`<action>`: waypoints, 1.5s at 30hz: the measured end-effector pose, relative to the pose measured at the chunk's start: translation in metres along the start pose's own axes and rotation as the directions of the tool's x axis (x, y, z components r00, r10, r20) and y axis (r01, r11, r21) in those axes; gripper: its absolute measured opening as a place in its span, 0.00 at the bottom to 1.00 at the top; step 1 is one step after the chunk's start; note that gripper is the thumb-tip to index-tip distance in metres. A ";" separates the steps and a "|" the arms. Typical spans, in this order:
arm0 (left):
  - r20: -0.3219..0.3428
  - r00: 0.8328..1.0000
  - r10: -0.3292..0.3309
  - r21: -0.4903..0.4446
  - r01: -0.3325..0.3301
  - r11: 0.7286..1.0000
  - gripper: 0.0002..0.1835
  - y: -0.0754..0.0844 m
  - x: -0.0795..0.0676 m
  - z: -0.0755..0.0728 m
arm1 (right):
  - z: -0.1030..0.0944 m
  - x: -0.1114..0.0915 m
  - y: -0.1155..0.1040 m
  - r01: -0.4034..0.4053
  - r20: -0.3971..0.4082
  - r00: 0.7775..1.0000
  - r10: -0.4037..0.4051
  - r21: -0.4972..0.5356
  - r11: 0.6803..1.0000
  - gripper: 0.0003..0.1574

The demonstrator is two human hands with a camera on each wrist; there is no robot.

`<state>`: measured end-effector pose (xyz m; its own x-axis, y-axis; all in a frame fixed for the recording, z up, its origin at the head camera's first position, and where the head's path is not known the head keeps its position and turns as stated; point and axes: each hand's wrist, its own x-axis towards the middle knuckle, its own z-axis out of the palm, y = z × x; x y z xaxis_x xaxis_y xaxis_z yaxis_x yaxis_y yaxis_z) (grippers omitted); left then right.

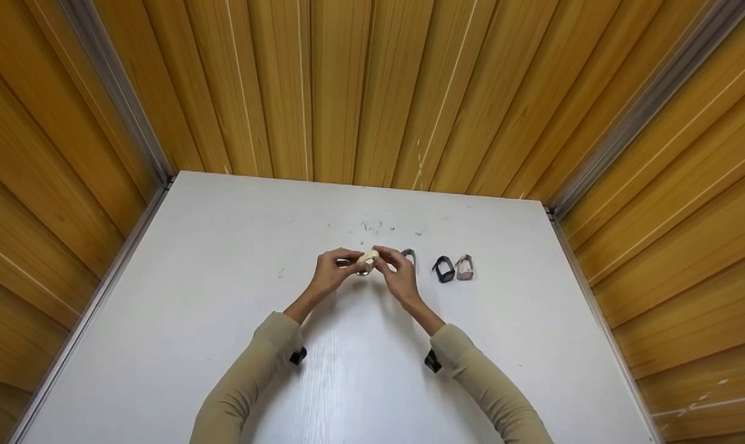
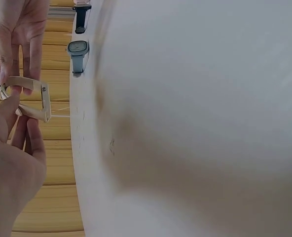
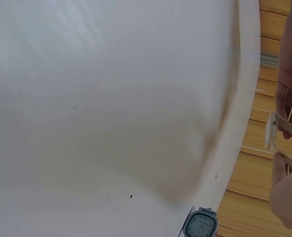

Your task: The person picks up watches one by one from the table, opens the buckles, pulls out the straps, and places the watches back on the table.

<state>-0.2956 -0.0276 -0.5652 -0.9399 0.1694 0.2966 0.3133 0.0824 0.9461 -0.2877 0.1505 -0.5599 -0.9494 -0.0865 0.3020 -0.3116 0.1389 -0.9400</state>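
Both hands hold a cream wristwatch [image 1: 369, 255] above the table, its strap bent into a loop. My left hand [image 1: 332, 272] pinches one side of the strap between thumb and fingers. On the other side, my right hand [image 1: 401, 277] grips the strap near its end. In the left wrist view the watch case [image 2: 46, 102] hangs at the far side of the loop, away from the fingertips. Past the right hand lies a blue-grey watch [image 2: 78, 48], partly hidden by that hand in the head view.
Farther right on the white table [image 1: 243, 246] stand a black watch [image 1: 444, 270] and a pale pink watch [image 1: 465, 268], side by side with straps looped. Wood-patterned walls [image 1: 348, 92] enclose the table's back and sides. Small dark marks [image 1: 372, 226] dot the tabletop beyond the hands.
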 end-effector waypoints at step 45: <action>-0.003 0.999 -0.041 0.108 0.041 0.993 0.10 -0.030 0.014 0.001 | 0.002 0.003 0.010 0.011 -0.015 1.000 -0.013 -0.087 0.996 0.16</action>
<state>-0.3183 -0.0271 -0.5893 -0.9522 0.1634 0.2583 0.2877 0.1943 0.9378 -0.2934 0.1500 -0.5686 -0.9458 -0.0733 0.3163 -0.3247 0.2229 -0.9192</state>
